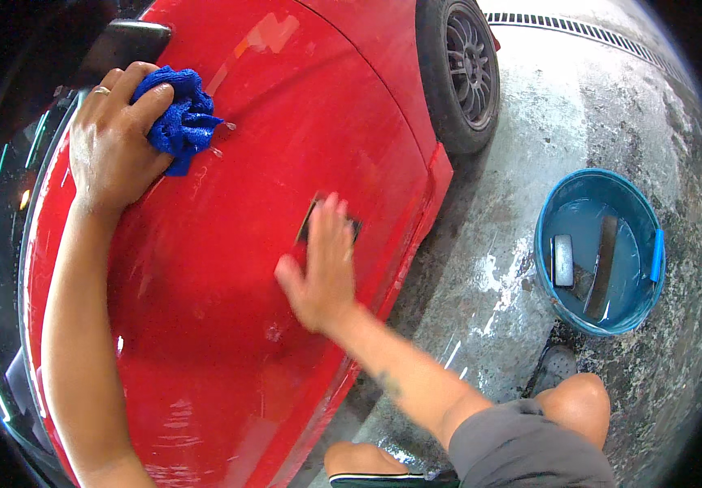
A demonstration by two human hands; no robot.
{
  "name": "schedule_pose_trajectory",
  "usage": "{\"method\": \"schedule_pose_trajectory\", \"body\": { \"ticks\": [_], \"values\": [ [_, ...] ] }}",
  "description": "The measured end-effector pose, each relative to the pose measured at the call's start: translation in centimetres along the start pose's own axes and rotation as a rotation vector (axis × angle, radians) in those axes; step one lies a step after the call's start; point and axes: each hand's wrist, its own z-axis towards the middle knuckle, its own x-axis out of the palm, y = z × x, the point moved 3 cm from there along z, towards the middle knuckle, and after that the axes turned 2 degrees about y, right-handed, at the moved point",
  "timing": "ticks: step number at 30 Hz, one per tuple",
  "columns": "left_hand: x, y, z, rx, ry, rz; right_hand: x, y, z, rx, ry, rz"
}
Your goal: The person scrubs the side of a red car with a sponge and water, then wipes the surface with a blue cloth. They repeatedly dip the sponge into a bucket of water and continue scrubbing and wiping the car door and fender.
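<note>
A wet blue cloth (178, 114) is bunched in my left hand (113, 146), which presses it against the red car door (204, 268) near the window edge. My fingers are wrapped round it, and water beads beside it. My right hand (323, 272) lies flat on the lower part of the same door, fingers stretched out and slightly blurred. Beneath those fingers is a thin dark sheet with a tan edge (308, 224), perhaps sandpaper; most of it is hidden by the hand.
On the wet concrete floor to the right stands a blue bucket (541, 272) of cloudy water, holding a pale block (562, 260) and a long dark strip (602, 264). A front wheel (469, 69) is at the top, with a drain grate (566, 26) beyond. The dark side mirror (127, 45) juts out above my left hand.
</note>
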Motion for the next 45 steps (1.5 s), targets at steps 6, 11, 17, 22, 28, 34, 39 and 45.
{"method": "schedule_pose_trajectory", "body": {
  "ticks": [6, 11, 17, 22, 28, 34, 39, 45],
  "values": [
    [-0.3, -0.4, 0.5, -0.002, -0.062, -0.035, -4.8, -9.9, 16.8, 0.235, -0.229, 0.059],
    [-0.2, -0.5, 0.2, 0.011, -0.041, -0.043, 0.6, 3.7, -2.3, 0.013, 0.033, 0.084],
    [-1.1, -0.3, 0.4, 0.031, -0.026, -0.05, -2.5, -4.9, 11.0, 0.089, -0.168, -0.046],
    [-0.5, -0.5, 0.0, 0.02, -0.058, -0.067, -2.0, -5.1, 13.8, 0.244, -0.213, 0.036],
    [-0.3, -0.2, -0.1, 0.03, -0.069, -0.052, 1.0, 4.3, 0.1, -0.053, 0.008, 0.031],
    [-0.5, -0.4, 0.8, 0.067, -0.101, -0.025, -5.6, -7.5, 20.3, 0.147, -0.239, 0.012],
    [-0.4, -0.3, 0.0, 0.024, -0.068, -0.046, 0.7, 4.6, 5.6, 0.014, -0.137, -0.035],
    [-0.9, -0.2, 0.0, 0.013, -0.057, -0.03, -0.6, 2.4, 9.2, -0.027, -0.095, -0.177]
  ]
}}
